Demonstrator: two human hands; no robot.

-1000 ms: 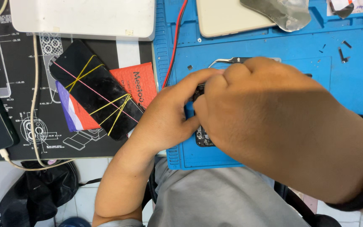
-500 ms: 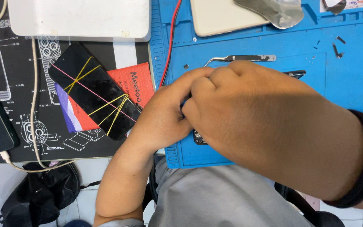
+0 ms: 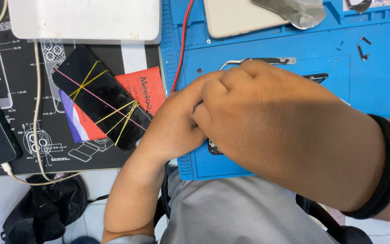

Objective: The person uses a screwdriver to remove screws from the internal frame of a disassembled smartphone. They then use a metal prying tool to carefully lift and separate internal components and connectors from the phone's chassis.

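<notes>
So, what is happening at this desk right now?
A person's left hand and right hand are pressed together over a small dark device on the blue silicone work mat, hiding most of it. Metal tweezers lie just beyond. A black phone bound with yellow rubber bands lies to the left.

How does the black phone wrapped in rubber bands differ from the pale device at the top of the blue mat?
The black phone lies slanted on the dark printed mat, bound with yellow rubber bands. The pale device lies on the blue mat, unbound, with a grey metal piece overlapping its corner. Both are flat, and neither hand touches them.
</notes>
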